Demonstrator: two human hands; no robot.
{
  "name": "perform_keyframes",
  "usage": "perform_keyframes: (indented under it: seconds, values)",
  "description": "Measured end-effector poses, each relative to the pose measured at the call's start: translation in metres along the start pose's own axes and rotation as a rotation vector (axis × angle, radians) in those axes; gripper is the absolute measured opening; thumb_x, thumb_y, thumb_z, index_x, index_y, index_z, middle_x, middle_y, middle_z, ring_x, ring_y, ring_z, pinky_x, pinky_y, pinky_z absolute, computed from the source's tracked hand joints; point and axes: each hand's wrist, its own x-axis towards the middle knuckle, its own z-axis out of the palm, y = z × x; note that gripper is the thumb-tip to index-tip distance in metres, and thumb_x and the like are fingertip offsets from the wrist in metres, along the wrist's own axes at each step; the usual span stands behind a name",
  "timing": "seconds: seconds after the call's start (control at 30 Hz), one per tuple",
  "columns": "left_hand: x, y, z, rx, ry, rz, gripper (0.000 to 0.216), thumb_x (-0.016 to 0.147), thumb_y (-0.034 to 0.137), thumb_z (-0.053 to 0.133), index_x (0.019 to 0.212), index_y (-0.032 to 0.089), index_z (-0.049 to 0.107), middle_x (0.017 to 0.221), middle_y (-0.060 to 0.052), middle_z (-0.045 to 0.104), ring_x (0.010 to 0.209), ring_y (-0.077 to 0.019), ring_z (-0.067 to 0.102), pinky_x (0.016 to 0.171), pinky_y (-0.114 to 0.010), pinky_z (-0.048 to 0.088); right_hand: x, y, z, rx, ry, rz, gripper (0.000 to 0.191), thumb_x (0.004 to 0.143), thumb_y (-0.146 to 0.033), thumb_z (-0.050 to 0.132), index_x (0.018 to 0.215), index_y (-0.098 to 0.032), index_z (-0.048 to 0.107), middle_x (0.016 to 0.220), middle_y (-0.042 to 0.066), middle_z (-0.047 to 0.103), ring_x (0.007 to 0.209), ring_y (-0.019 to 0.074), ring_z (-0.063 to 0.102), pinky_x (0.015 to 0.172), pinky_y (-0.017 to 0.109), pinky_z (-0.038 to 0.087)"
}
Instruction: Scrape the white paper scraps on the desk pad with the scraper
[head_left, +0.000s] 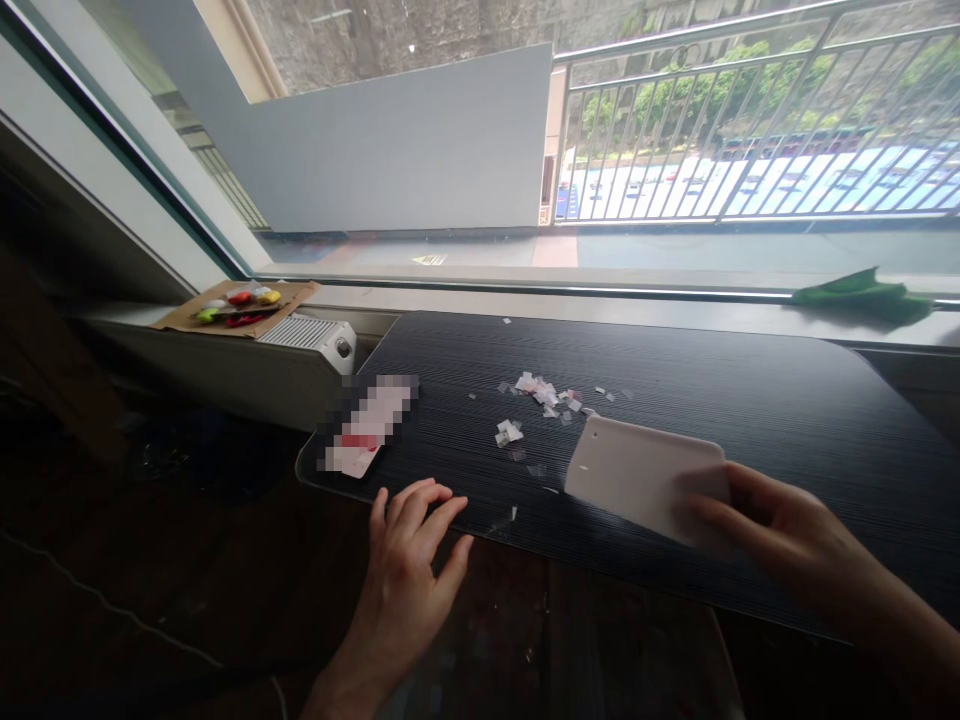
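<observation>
While the white panel [645, 475] is held flat-wise close to the main heap of scraps [544, 390], the step in hand is judged to be gathering work at the black tabletop [795, 400]. The next move appears to call for a level panel, its leading edge low and controlled, so that the light scraps do not scatter.

Clock positions below are centred on the main heap, with 12 o'clock toward the window.

Between 8 and 9 o'clock, a pale oblong item [365, 462] lies at the left end of the tabletop; its surface is mostly masked.

At 7 o'clock, the left hand [412, 555] is at the near table edge, palm down, fingers bent and spread, thumb well apart. It grips nothing; whether the fingertips touch the tabletop cannot be told.

Also at 7 o'clock, but near the centre, sits a smaller cluster of scraps [508, 433].

At 4 o'clock, the panel extends from just beside the heap toward the right hand. Whether its underside rests on the tabletop cannot be confirmed.

Farther out at 4 o'clock, the right hand [787, 525] pinches the panel's right end, closed to its thickness, with the thumb on the near side.
</observation>
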Motion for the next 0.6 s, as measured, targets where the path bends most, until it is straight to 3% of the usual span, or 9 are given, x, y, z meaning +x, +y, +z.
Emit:
perform_keyframes:
  seconds: [0.1, 0.3, 0.5, 0.6]
  values:
    - [0.0, -0.002, -0.001, 0.009, -0.006, -0.003, 0.026, 0.088, 0.016, 0.053, 0.111, 0.025, 0.062, 0.11, -0.008, 0.066, 0.113, -0.0287, 0.06, 0.104, -0.063, 0.032, -0.001, -0.004, -0.001, 0.028, 0.015, 0.022, 0.023, 0.07, -0.04, 0.07, 0.085, -0.024, 0.076, 0.078, 0.004, 0.077, 0.068, 0.0235, 0.069, 0.057, 0.029, 0.055]
    - [0.0, -0.002, -0.003, 0.014, 0.008, 0.001, 0.025, 0.088, 0.016, 0.053, 0.11, 0.023, 0.064, 0.11, -0.008, 0.066, 0.111, -0.0302, 0.061, 0.103, -0.064, 0.033, 0.004, -0.002, 0.011, 0.022, -0.087, 0.025, 0.032, 0.074, -0.045, 0.064, 0.089, -0.019, 0.074, 0.081, 0.005, 0.077, 0.076, 0.0261, 0.071, 0.064, 0.033, 0.058]
    - [-0.002, -0.008, -0.003, 0.03, 0.011, -0.023, 0.025, 0.088, 0.017, 0.054, 0.109, 0.024, 0.064, 0.109, -0.007, 0.066, 0.112, -0.0282, 0.06, 0.106, -0.06, 0.032, -0.003, 0.006, -0.007, 0.079, 0.034, 0.069, 0.02, 0.071, -0.042, 0.07, 0.081, -0.025, 0.075, 0.077, 0.006, 0.077, 0.068, 0.0252, 0.07, 0.056, 0.031, 0.056]
    - [0.001, -0.005, -0.002, 0.024, 0.018, -0.02, 0.024, 0.087, 0.017, 0.054, 0.108, 0.024, 0.064, 0.108, -0.007, 0.066, 0.111, -0.0288, 0.061, 0.105, -0.061, 0.033, -0.008, -0.003, 0.013, 0.112, -0.073, 0.053, 0.031, 0.073, -0.047, 0.067, 0.09, -0.022, 0.075, 0.083, 0.007, 0.077, 0.075, 0.0272, 0.072, 0.061, 0.033, 0.058]
